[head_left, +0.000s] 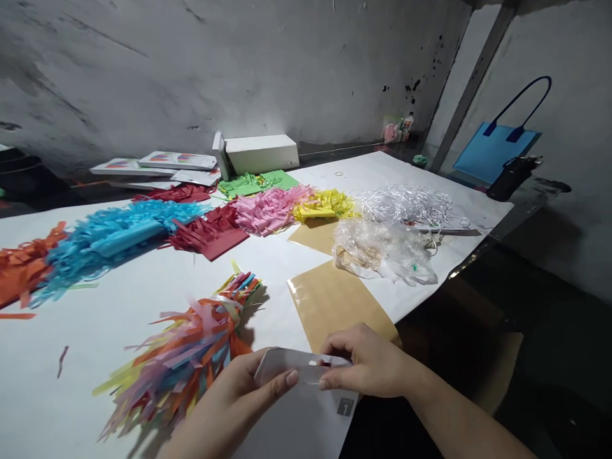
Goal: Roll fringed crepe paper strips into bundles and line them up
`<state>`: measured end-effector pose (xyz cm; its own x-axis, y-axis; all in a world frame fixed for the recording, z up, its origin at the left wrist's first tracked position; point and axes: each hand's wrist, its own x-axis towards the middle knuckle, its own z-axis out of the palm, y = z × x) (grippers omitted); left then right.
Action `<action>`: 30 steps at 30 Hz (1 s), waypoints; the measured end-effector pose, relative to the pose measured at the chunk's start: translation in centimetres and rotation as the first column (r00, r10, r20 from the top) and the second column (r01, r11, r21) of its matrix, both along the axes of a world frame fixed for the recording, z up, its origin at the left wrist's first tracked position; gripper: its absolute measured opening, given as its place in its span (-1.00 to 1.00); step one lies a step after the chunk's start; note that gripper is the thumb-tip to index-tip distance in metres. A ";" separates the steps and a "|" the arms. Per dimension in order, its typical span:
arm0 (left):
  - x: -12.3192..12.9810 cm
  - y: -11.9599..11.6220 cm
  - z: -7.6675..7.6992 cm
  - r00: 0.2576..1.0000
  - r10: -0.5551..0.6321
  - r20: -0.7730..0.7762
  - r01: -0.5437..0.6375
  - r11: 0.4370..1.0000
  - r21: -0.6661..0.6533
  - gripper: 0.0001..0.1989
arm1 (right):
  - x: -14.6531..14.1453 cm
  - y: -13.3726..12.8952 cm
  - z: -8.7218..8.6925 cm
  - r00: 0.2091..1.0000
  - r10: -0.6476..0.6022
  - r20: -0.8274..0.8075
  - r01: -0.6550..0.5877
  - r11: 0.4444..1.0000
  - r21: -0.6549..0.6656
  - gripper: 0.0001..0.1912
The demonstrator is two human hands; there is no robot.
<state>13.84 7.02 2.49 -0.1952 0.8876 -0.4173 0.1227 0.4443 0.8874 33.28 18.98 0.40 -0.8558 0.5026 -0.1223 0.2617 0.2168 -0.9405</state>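
Near the front edge, a white cardboard box [306, 421] with a small grey printed mark is between my hands. My left hand [243, 389] grips the left side of its raised end flap, thumb on the near side. The fingers of my right hand [361, 363] pinch the flap's right end, by a small slot. How far the box reaches downward is hard to tell against the white table. Left of my hands lies a tied bundle of multicoloured paper strips [205, 344]. A brown envelope [339, 299] lies just beyond my right hand.
A row of paper fringe spans the white-covered table [43, 357]: orange, blue [124, 233], red, pink, yellow [325, 204], and white strands [406, 203]. Crumpled clear plastic [387, 252] lies at right. White boxes [261, 153] stand behind; a blue bag [495, 150] is far right.
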 end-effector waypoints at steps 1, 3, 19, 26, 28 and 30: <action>0.0 0.0 0.3 1.000 -0.004 0.012 0.004 1.000 -0.007 -0.70 | 0.0 0.0 -0.1 0.999 -0.016 -0.030 0.015 0.999 -0.031 -0.82; -0.1 -0.1 1.1 0.998 0.032 0.056 -0.030 0.999 -0.035 -0.70 | 0.2 -0.1 -0.5 0.982 -0.131 -0.137 0.119 0.989 -0.088 -0.75; 1.0 -1.1 2.3 0.825 0.480 0.298 -0.512 0.858 0.034 -0.43 | -0.8 -2.0 0.4 0.807 -0.433 -0.401 0.269 0.875 -0.403 -0.75; 0.7 -1.4 0.8 0.803 0.476 0.357 -0.496 0.867 -0.042 -0.47 | -0.5 -1.9 0.8 0.847 -0.426 -0.319 0.272 0.862 -0.429 -0.67; 0.9 -1.4 0.8 0.810 0.464 0.358 -0.481 0.876 -0.046 -0.48 | -0.7 -1.8 0.6 0.855 -0.425 -0.296 0.253 0.842 -0.477 -0.62; 1.1 -1.4 0.8 0.815 0.445 0.372 -0.464 0.885 -0.042 -0.51 | -0.9 -1.8 0.4 0.850 -0.447 -0.280 0.293 0.841 -0.454 -0.68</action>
